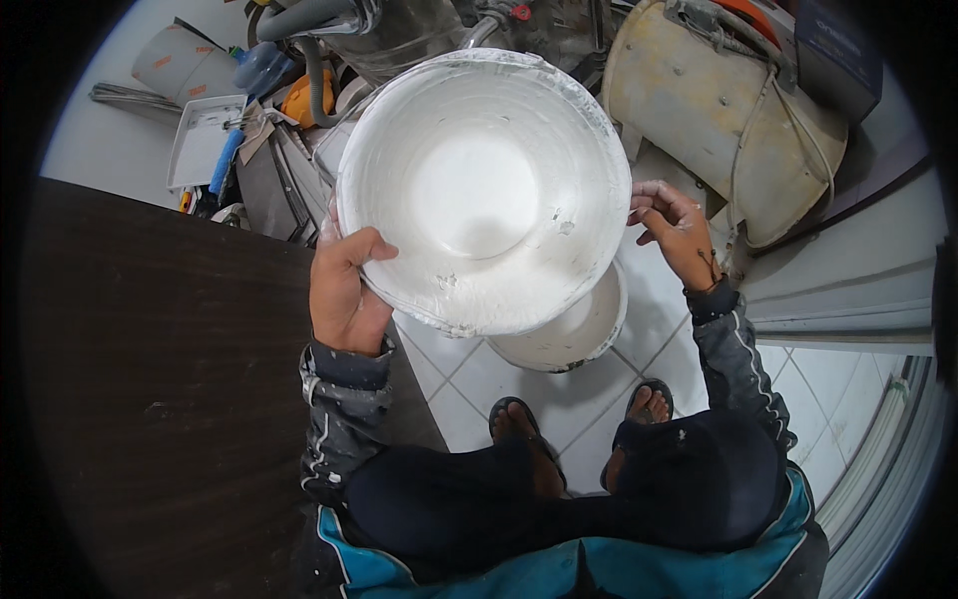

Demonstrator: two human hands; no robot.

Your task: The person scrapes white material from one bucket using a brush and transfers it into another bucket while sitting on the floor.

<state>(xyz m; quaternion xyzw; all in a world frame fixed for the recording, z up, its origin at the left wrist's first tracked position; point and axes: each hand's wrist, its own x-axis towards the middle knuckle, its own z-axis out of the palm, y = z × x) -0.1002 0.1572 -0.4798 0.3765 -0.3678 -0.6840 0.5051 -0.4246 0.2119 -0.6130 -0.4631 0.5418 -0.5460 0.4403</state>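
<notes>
Holding a large round white plastic bucket (484,190) coated inside with white paint, the person stands over a light tiled floor (459,404). The left hand (344,290) is closed on the rim at the lower left side, with the thumb over the edge and the fingers hidden under the wall. The right hand (679,235) is at the right side of the rim; its fingers are bent and touch the outside of the edge, but I cannot tell if they really clamp it. The bucket is in the air at chest level, tilted so that its open mouth faces the camera, and it covers most of what is below it.

Directly under it, a second white round bucket (574,334) stands on the floor, only its lower right part visible. Just near this one are the person's two feet in dark sandals (524,429). A dark brown wooden surface (160,379) fills the left side and touches the left sleeve. Behind the held bucket there is a dirty cream-coloured drum-shaped machine (714,120) at upper right, grey corrugated hoses (309,40) at the top, and a flat white tray (200,140) among blue and orange tools at upper left.
</notes>
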